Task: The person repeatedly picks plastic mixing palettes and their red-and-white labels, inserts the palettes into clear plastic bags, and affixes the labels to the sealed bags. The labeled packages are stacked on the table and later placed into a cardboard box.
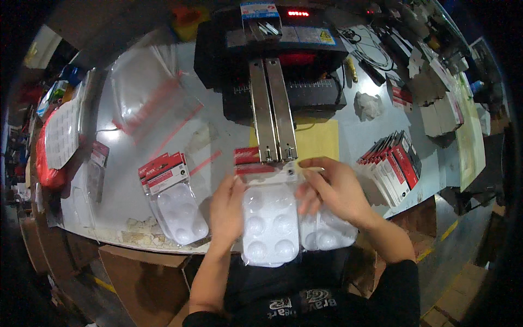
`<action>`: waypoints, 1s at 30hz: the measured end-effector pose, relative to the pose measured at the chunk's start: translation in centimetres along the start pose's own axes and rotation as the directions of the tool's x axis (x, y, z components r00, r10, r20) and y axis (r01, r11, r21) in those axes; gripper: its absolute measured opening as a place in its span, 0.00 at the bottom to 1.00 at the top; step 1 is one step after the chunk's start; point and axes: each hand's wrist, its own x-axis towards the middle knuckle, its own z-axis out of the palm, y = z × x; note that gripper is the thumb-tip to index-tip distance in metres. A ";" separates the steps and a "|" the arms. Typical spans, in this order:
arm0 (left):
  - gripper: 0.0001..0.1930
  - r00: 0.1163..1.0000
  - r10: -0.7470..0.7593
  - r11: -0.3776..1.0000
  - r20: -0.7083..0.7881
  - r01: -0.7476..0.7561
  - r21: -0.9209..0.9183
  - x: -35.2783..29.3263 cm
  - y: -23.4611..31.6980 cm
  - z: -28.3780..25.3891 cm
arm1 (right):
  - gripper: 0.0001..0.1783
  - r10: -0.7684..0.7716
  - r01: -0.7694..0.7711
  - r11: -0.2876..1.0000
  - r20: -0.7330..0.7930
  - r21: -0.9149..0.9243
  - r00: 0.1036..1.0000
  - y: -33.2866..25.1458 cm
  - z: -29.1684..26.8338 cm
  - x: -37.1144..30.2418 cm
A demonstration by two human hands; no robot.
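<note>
Left grip (226, 207) pinches a tray pack (269, 231); right grip (339, 192) is blurred, hold unclear. Leftward, carded packs (182, 215) look finished; rightward, cards (388, 170) remain.

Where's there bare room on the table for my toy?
On the left, bare gray table lies between the small pack and the left tray packs. On the right, a narrow bare strip separates the yellow sheet from the leaning cards. The front middle is crowded: left hand, right hand, middle tray pack.
</note>
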 end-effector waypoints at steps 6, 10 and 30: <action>0.16 0.898 -0.124 0.971 -0.423 0.198 0.135 0.7 0.4 -12.3 | 0.34 -0.677 -0.198 0.420 -0.451 -0.886 0.581 1.3 -12.3 -6.7; 0.16 0.868 0.385 0.736 -0.313 -0.084 0.672 -0.9 -0.5 -8.1 | 0.52 -0.467 -0.068 0.627 -0.444 -0.776 0.764 5.3 -17.2 -5.7; 0.09 0.958 -0.062 0.859 0.279 0.194 -0.474 -4.5 2.4 -1.0 | 0.54 -0.613 0.058 0.503 -0.308 -0.862 0.728 5.3 -16.3 -5.6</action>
